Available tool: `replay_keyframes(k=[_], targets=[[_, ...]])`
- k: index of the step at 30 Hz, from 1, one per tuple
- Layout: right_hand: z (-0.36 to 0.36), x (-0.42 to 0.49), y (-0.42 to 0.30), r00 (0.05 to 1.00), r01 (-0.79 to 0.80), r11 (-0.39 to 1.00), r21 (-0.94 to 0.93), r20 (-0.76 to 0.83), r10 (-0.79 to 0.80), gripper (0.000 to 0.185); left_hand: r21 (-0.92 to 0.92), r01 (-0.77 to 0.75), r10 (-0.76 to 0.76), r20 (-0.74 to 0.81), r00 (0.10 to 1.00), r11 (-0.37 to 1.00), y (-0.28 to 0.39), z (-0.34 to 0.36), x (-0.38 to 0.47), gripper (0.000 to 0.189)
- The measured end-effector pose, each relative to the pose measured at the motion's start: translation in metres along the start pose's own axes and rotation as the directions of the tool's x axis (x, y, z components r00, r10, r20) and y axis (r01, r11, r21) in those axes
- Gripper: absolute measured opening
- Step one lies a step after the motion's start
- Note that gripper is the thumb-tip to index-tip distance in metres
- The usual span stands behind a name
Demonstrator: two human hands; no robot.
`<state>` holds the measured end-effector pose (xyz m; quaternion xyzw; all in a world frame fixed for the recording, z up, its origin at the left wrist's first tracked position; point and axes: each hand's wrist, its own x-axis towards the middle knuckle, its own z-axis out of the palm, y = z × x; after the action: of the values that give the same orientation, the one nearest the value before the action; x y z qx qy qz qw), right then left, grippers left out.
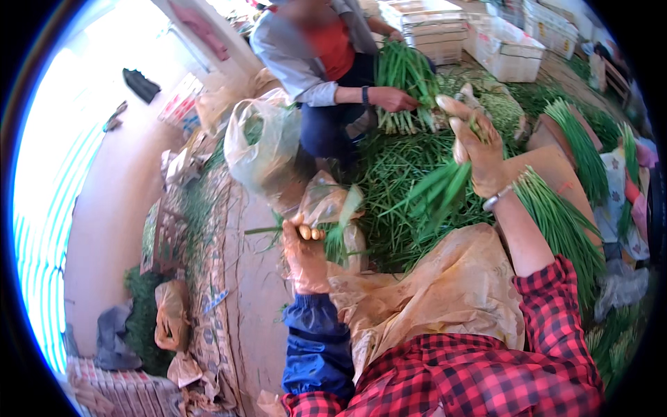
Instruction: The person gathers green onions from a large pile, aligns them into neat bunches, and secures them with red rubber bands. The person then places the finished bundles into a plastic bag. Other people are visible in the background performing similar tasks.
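Note:
My right hand (482,148) is raised over the leaf pile and grips a small bunch of long green leaves (437,195), likely garlic chives; the leaves hang down and left, blurred. A metal bracelet circles that wrist. My left hand (306,258), below a blue oversleeve (315,339), is curled into a fist around a few green blades (263,230) that stick out to its left. Between the hands spreads a heap of loose green leaves (385,208). A brownish plastic sheet (443,286) covers my lap.
Opposite me a crouching person (333,68) holds a large chive bundle (401,78). A plastic bag (266,151) stands at their side. Sorted chives (552,224) lie on cardboard (542,161) at my right, with another bundle (578,146) beyond. White crates (505,49) stand behind.

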<state>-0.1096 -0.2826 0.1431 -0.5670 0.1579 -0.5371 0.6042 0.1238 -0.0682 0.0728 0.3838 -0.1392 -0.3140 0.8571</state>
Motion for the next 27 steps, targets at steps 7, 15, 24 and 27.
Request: replay_keyframes(k=[7,15,24,27], targets=[[0.04,-0.069,-0.002,0.873,-0.375,0.926,-0.039,0.321,0.367,0.063,-0.184,-0.018,0.007,-0.063,0.998,0.983,-0.001,0.041,0.002,0.028],[0.062,-0.063,-0.022,0.824,-0.413,0.911,0.009,0.43,0.369,0.058,-0.076,-0.025,0.014,-0.141,0.99,0.997,-0.021,0.07,-0.02,0.029],[0.056,-0.094,-0.014,0.763,-0.468,0.881,0.068,0.533,0.365,0.063,-0.228,-0.013,-0.018,-0.13,0.991,0.974,-0.032,0.07,-0.018,0.031],[0.053,-0.098,-0.002,0.79,-0.429,0.889,0.16,0.543,0.284,0.062,-0.347,0.043,-0.088,-0.114,0.99,0.937,-0.036,0.068,-0.017,0.032]])
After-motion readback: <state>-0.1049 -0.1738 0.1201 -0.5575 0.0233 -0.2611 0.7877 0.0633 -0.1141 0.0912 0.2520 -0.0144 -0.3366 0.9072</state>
